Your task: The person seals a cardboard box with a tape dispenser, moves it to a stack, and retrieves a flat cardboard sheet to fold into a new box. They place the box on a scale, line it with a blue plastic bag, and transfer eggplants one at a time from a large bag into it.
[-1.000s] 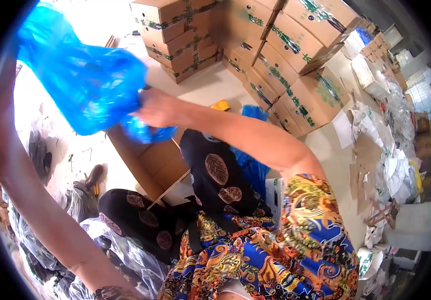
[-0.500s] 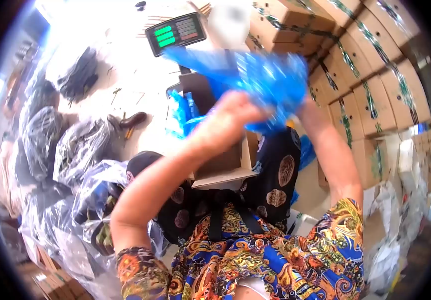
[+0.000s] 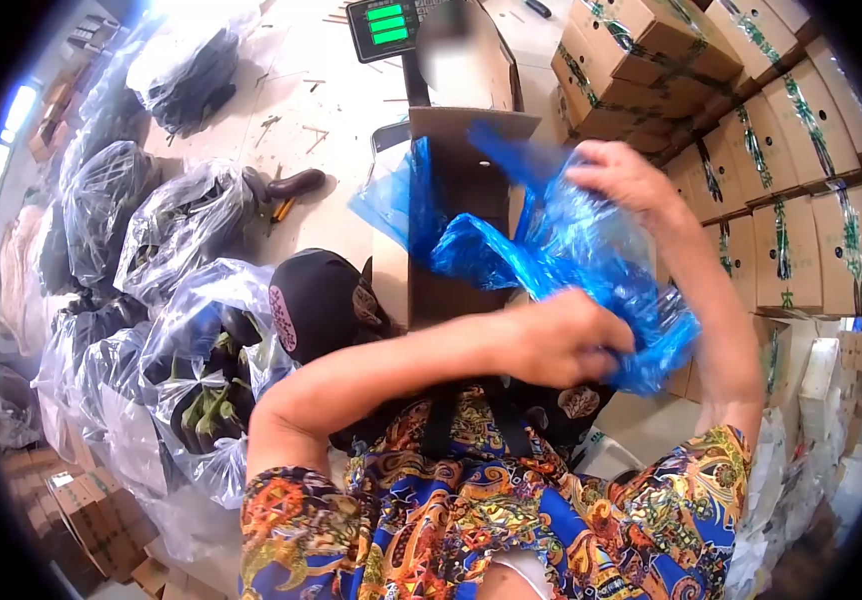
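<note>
On pale floor (image 3: 339, 218), stacked cartons (image 3: 787, 250), left hand (image 3: 573, 340) and right hand (image 3: 631, 182) clutching blue plastic (image 3: 586, 258)

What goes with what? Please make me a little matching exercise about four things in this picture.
Things:
1. crumpled plastic
2. screen
3. loose eggplant
4. stacked boxes

Descriptions:
A. dark and smooth-skinned
B. brown, at the picture's right
C. blue, between the left hand and right hand
D. lit up green

Pairs: 1-C, 2-D, 3-A, 4-B
</note>
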